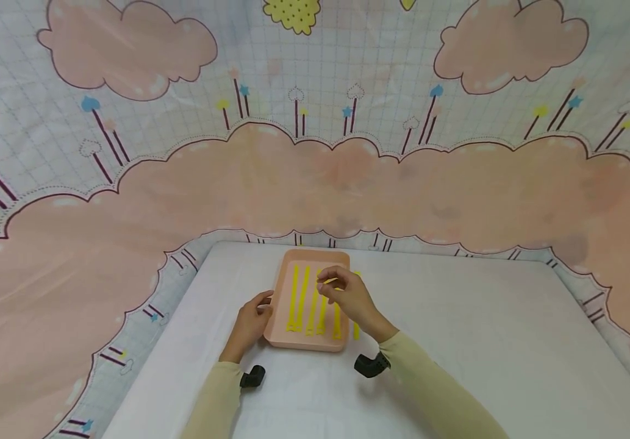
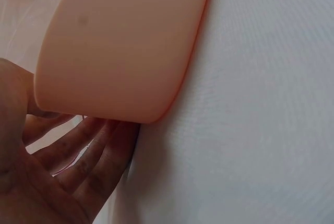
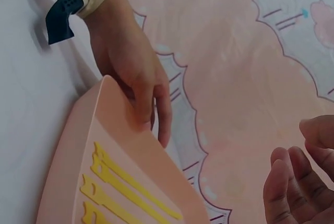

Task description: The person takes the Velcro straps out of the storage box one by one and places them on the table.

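Observation:
My left hand (image 1: 249, 326) grips the left rim of a shallow, peach-coloured tray (image 1: 304, 343). In the right wrist view its thumb lies over the inner wall and other fingers stay outside. Several thin yellow strips (image 1: 293, 299) with notched, fork-like ends lie lengthwise in the tray; their exact kind cannot be told. Over the tray's right half hovers my right hand (image 1: 350, 299), its fingers loosely bent and hiding parts of some strips. In the right wrist view a gap shows between its thumb and fingers (image 3: 297, 177), with nothing seen in it.
Another yellow strip (image 1: 355, 331) lies on the white table (image 1: 457, 317), just right of the tray. Dark wrist devices (image 1: 372, 364) sit at both sleeves. A patterned cloth (image 1: 347, 195) with clouds surrounds the table at the back and sides.

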Available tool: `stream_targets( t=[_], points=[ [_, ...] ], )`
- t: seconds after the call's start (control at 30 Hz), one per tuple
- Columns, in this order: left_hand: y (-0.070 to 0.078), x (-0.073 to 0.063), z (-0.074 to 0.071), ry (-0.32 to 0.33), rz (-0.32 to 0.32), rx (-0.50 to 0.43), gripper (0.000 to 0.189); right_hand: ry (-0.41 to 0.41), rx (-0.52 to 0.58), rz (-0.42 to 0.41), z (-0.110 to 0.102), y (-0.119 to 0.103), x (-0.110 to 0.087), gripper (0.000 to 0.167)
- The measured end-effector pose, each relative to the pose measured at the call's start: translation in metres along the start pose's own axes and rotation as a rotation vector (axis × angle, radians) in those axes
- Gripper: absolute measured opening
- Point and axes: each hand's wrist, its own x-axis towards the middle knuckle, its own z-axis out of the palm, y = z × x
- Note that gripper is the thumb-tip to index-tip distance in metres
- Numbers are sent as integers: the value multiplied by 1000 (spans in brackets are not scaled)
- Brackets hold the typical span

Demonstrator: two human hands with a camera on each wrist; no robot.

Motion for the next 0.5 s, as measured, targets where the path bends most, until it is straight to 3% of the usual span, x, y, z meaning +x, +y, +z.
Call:
stream_targets(
  t=[0.23,0.33,0.5],
  points=[
    [-1,0,-1,-8,-17,-13,43,-17,-60,-14,8,-8,8,23],
    [0,0,-1,-9,-8,-12,44,-28,-80,-20,10,-23,7,24],
    [1,-2,-2,-15,-11,-14,44,-34,-111,-35,17,-13,15,25]
  ],
)
